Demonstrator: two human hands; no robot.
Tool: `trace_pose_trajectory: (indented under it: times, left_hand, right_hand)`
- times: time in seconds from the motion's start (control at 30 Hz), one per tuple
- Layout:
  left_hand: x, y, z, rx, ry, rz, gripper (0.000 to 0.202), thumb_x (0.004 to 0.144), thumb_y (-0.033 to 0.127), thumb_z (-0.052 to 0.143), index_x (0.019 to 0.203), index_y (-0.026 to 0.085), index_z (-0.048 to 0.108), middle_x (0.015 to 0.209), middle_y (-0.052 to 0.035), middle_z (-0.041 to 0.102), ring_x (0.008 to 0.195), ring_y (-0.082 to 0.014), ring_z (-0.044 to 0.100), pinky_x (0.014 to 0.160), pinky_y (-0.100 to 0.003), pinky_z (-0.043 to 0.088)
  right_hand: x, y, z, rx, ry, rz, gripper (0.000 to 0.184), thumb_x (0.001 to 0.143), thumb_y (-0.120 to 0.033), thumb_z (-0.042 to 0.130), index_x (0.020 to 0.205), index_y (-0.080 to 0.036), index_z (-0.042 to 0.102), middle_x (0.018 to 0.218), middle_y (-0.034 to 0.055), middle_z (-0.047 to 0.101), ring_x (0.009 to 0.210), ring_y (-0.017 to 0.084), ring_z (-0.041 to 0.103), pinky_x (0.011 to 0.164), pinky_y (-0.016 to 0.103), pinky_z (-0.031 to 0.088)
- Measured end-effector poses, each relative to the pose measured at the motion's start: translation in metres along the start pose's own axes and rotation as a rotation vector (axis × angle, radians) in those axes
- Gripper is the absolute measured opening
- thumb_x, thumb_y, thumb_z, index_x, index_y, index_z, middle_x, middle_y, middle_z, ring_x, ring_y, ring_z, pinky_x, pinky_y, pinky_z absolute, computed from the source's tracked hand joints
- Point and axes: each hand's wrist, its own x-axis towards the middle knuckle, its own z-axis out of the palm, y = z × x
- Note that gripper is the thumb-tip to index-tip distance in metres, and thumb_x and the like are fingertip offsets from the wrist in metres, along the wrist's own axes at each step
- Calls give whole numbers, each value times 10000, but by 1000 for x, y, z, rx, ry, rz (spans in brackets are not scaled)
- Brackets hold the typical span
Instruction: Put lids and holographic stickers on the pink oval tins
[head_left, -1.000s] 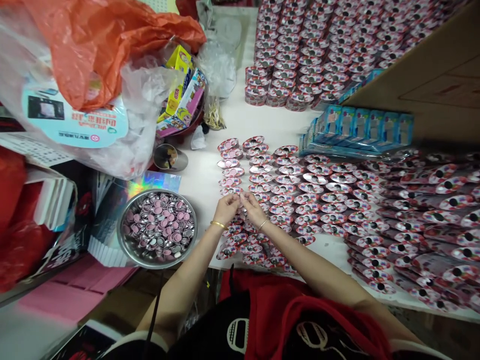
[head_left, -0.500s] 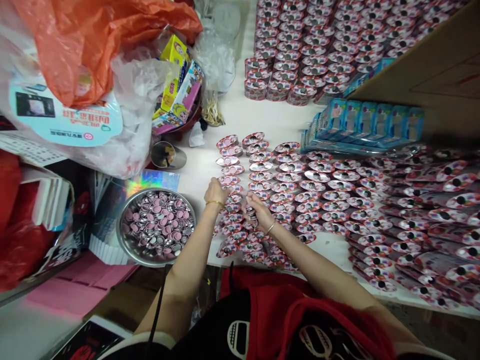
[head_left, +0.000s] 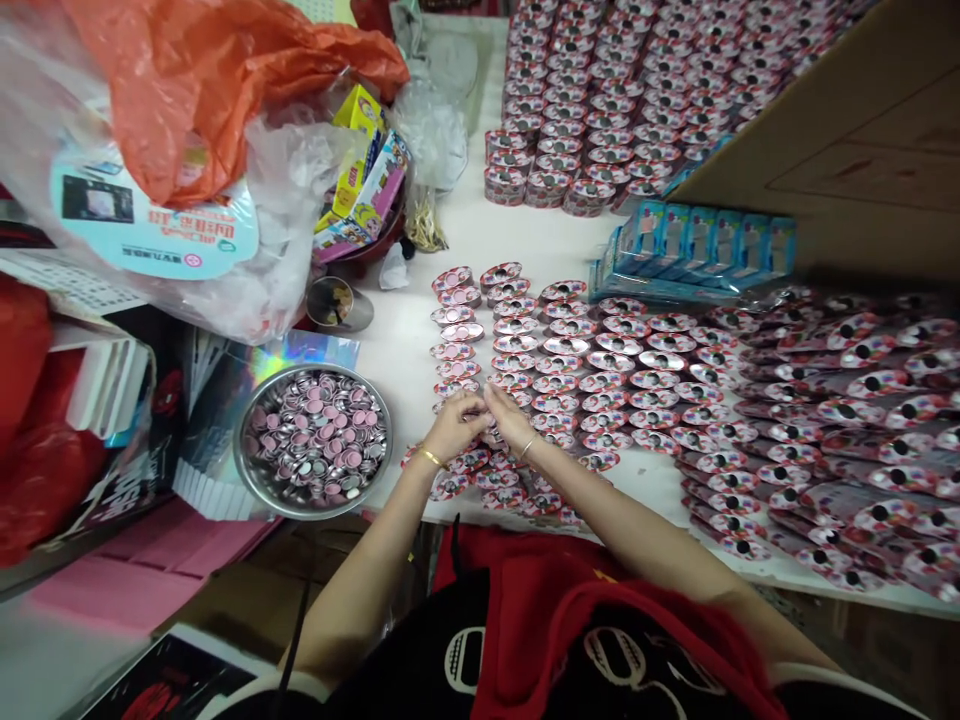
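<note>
My left hand (head_left: 454,428) and my right hand (head_left: 511,420) meet over the rows of small oval-topped packs (head_left: 514,345) with red and white print. The left hand's fingers are curled in a pinch against the right hand's fingertips; whatever is between them is hidden. My right hand is cupped closed, and its fingers cover what look like small round metal caps. Pink discs (head_left: 452,352) lie on the tops of packs in the leftmost row. Left of my arms, a steel bowl (head_left: 241,455) is full of silver caps with pink faces (head_left: 330,430).
A metal cup (head_left: 352,305) stands behind the bowl, near plastic bags (head_left: 187,270) and bright boxes (head_left: 367,190). Blue packs (head_left: 697,250) sit beside a cardboard box (head_left: 847,130) at right. More printed packs (head_left: 847,450) crowd the table's right and back.
My left hand has moved down and right from the leftmost row to meet my right hand. The right hand's fingers have closed further, covering the caps. The view has shifted slightly.
</note>
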Motion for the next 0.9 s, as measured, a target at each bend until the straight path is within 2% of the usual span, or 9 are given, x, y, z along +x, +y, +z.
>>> trace_pose_trajectory:
  times: [0.13,0.2,0.27,0.43,0.6,0.7,0.77,0.83,0.9]
  left_hand:
    - [-3,-12,-3,-115,171,-180,144,766,321,602,739,189,551,677,14,580,643,-129,548,654,-259,454]
    - [6,-17,-11,43,306,-288,117,782,307,573,754,199,536,670,14,592,635,-131,556,650,-255,443]
    - [18,-20,-20,286,371,-400,97,784,304,571,776,209,552,725,-6,629,695,-153,588,683,-269,440]
    - [45,-19,-33,696,164,-622,220,769,437,604,835,228,623,893,-98,696,888,-273,642,726,-344,444]
    - [55,-17,-40,807,29,-671,368,755,551,604,857,204,669,1024,-171,689,987,-330,634,765,-378,456]
    - [49,-16,-39,776,100,-649,345,752,519,622,855,192,658,992,-170,689,975,-321,634,780,-382,460]
    - [37,-15,-33,639,187,-551,281,774,459,611,864,194,636,910,-122,691,910,-269,640,774,-354,465]
    - [21,-14,-21,347,213,-402,214,782,385,596,880,196,616,815,-55,671,800,-195,629,741,-305,471]
    - [2,-13,-6,5,162,-285,160,746,304,598,856,189,605,745,-8,637,703,-142,595,699,-265,472]
  right_hand:
    - [1,12,9,-20,110,1,503,764,-686,555,1009,-250,507,476,-110,449,312,58,365,320,174,188]
    - [3,14,9,-28,114,1,486,773,-690,537,925,-229,529,457,-106,431,311,52,351,318,177,186]
    - [5,15,5,-25,78,-1,489,771,-686,538,880,-210,553,448,-99,425,315,49,346,321,183,186]
    - [8,17,-6,-22,4,-57,464,735,-645,601,844,-194,579,466,-93,423,327,50,344,331,189,219]
    - [13,21,-8,-85,52,-164,441,757,-605,600,967,-220,551,498,-104,399,354,54,319,350,190,253]
    - [13,21,-6,-132,120,-221,430,770,-571,607,1035,-251,495,512,-115,384,369,57,317,359,181,239]
    - [10,21,-4,-145,133,-223,428,787,-565,589,1062,-261,468,515,-119,383,374,61,315,364,179,240]
    - [5,21,-4,-160,120,-219,432,800,-560,570,1095,-265,456,532,-116,409,385,66,321,377,182,258]
    - [0,22,-5,-200,124,-238,409,807,-535,570,1095,-261,476,580,-96,468,429,75,370,422,192,312]
